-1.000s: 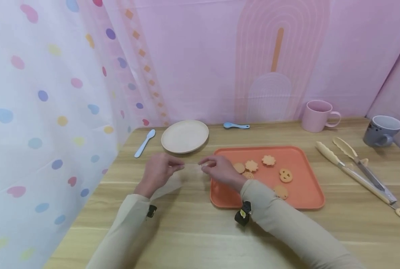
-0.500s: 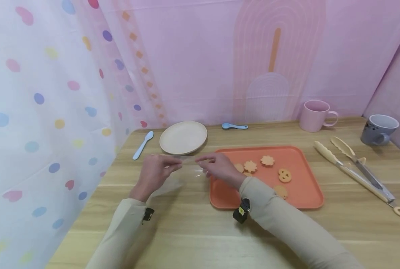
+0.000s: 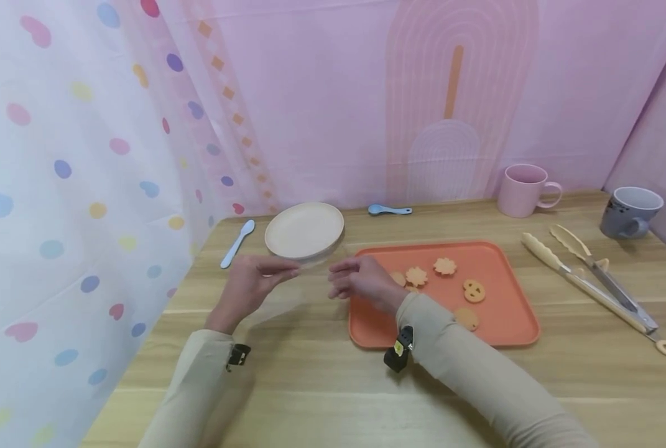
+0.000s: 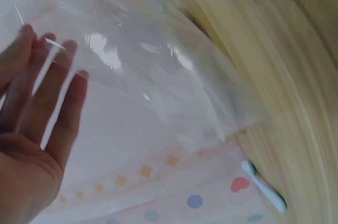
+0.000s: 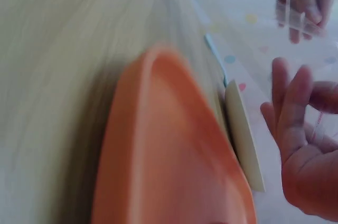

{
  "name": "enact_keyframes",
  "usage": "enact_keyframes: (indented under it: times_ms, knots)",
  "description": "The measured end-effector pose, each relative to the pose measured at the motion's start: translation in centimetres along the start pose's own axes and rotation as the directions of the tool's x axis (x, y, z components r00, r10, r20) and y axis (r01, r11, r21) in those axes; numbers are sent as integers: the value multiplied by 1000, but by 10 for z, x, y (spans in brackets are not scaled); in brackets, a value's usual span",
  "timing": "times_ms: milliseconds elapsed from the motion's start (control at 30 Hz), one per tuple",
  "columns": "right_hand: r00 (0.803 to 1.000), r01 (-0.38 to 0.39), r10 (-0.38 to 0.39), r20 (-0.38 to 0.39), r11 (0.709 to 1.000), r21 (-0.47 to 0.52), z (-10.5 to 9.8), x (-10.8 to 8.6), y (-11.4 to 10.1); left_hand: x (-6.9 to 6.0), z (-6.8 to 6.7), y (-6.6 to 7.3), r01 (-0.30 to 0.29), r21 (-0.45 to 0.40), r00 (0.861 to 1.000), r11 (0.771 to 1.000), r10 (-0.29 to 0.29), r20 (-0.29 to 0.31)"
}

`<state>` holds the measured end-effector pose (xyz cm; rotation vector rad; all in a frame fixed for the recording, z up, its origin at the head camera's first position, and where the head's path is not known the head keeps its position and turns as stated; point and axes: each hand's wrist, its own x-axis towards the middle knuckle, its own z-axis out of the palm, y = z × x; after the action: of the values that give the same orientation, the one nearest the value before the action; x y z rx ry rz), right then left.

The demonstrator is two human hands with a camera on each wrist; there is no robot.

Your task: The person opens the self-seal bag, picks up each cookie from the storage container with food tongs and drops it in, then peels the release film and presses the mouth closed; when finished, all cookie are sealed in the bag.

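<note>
A clear plastic bag hangs spread out in the left wrist view, see-through with bright glints. My left hand pinches its edge between thumb and forefinger, the other fingers held fairly straight. Facing it across a small gap is my right hand, its fingers loosely extended over the left side of an orange tray. In the right wrist view the right hand's fingers look relaxed, and I see nothing gripped between them. The bag is barely visible in the head view.
Several cookies lie on the tray. Behind the hands stand a cream plate, a blue spoon and a small blue spoon. At right are tongs, a pink mug and a grey mug. Curtains border the table.
The right hand has gone from pinching the bag to looser, spread fingers. My left hand has shifted slightly left with the bag, widening the gap between the hands.
</note>
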<state>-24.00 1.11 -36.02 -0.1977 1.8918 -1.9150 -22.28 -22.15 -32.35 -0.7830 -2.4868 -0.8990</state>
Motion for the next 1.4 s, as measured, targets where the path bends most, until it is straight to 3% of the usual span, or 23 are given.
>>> enact_keyframes:
  times_ms: [133,367,500,600,700,800,967,1067,1167,1233,1300,1400]
  knots:
    - [999,32,-32,22,999,-19,-1,1,3,0,-6,-4,-10,-33,1000,999,10,-12]
    - [998,30,-30,53,1000,-3,0,4,6,2,-11,-6,-52,17,997,998,53,-52]
    - [997,20,-19,75,1000,-7,-2,2,4,2,-11,-8,-47,43,998,998,49,-47]
    - [997,13,-7,81,997,-77,-9,-7,-1,2,-10,-10,-34,67,999,997,36,-30]
    - [999,7,4,50,974,-228,-27,-24,-9,4,-7,-12,-37,102,999,994,38,-11]
    - [998,54,-44,33,899,-435,-57,-48,-15,5,-2,-14,-58,133,998,989,56,16]
    - [977,144,-215,-9,685,-714,-119,-104,-22,6,5,-17,-129,174,991,976,120,61]
    - [944,111,-320,-81,539,-835,-159,-138,-22,7,9,-20,-151,200,988,968,138,74]
    - [890,18,-426,-159,383,-924,-205,-165,-15,6,13,-22,-149,225,987,963,131,94]
    - [857,-69,-469,-216,311,-948,-234,-183,-8,5,14,-23,-158,237,985,959,136,107]
    - [835,-141,-483,-262,272,-952,-261,-197,2,4,13,-24,-163,251,984,954,139,112]
    - [833,-215,-456,-314,256,-942,-289,-209,14,0,8,-24,-167,263,984,950,143,106]
